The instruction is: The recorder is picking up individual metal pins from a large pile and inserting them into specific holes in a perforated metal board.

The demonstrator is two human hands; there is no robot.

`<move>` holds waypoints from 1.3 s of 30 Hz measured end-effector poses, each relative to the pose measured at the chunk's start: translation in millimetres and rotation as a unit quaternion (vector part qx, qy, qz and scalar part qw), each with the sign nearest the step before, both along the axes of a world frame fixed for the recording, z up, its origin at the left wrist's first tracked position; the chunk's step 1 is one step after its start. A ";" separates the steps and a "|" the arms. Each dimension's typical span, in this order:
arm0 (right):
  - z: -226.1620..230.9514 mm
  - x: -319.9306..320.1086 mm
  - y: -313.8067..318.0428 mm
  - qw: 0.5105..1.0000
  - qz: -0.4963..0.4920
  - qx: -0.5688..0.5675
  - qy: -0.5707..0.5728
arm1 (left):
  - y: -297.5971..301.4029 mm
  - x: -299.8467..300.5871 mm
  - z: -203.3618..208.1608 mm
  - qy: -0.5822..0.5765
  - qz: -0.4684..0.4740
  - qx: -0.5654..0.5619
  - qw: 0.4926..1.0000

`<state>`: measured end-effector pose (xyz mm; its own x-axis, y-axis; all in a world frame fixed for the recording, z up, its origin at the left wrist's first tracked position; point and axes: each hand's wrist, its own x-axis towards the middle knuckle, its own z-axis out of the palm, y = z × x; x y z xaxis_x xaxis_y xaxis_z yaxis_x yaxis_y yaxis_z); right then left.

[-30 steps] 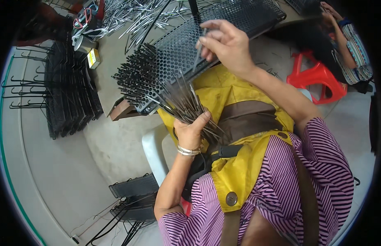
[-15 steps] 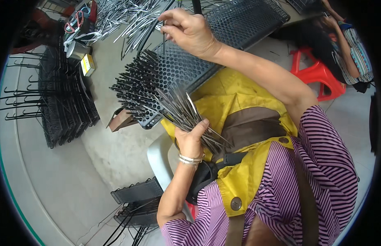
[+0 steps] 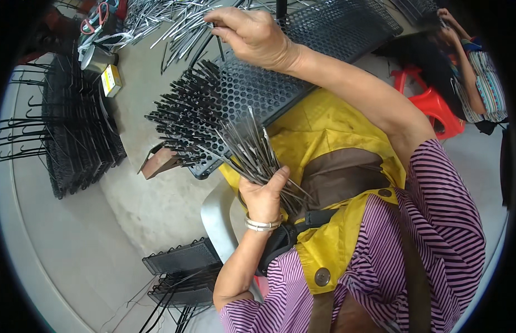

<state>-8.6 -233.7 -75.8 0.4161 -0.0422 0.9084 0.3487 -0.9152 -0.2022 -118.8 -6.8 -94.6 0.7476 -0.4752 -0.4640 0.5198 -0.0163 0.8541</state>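
My left hand point(image 3: 262, 201), a pale bangle at its wrist, is closed around a loose bundle of thin grey metal rods point(image 3: 252, 152) above my lap. Beyond it, a black perforated panel point(image 3: 249, 89) slants across the bench. Its left end bristles with a dense cluster of dark rods point(image 3: 183, 114) standing in the holes. My right hand point(image 3: 255, 36) is raised over the far side of the panel, thumb and fingers pinched together. A thin dark rod point(image 3: 221, 50) shows just below the fingertips, which partly hide its upper end.
A heap of loose rods point(image 3: 175, 19) lies at the back, near red-handled scissors point(image 3: 96, 19), a metal can point(image 3: 97, 58) and a yellow box point(image 3: 111, 80). Black racks with hooked wires point(image 3: 75, 122) stand left. A red stool point(image 3: 435, 108) and another person's arm point(image 3: 463, 72) are at right.
My right hand has shifted slightly up and left, still pinched. My left hand keeps the bundle, now slightly lower and to the right in view. The whole view has shifted a little.
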 end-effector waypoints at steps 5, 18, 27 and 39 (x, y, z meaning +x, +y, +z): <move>-11.8 -4.7 3.6 0.991 0.047 -0.085 0.088 | -2.2 -1.5 4.1 0.010 0.016 -0.016 1.000; 70.3 -62.6 113.8 0.945 0.163 -0.228 0.171 | 17.9 4.1 -37.6 -0.547 -0.242 0.245 0.763; 22.3 -89.7 163.2 0.851 -0.003 -0.346 0.394 | 8.8 -6.0 -77.2 -0.281 -0.211 0.098 0.931; 52.5 -99.1 124.3 0.957 0.120 -0.084 0.251 | -6.6 -9.1 -50.5 -0.386 -0.067 0.192 0.900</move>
<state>-107.6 -109.4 -23.3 0.7807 0.2390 0.5774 0.4507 -0.8553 -0.2554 -127.9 -13.4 -145.1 0.8654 -0.5007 0.0189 -0.2540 -0.4057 0.8780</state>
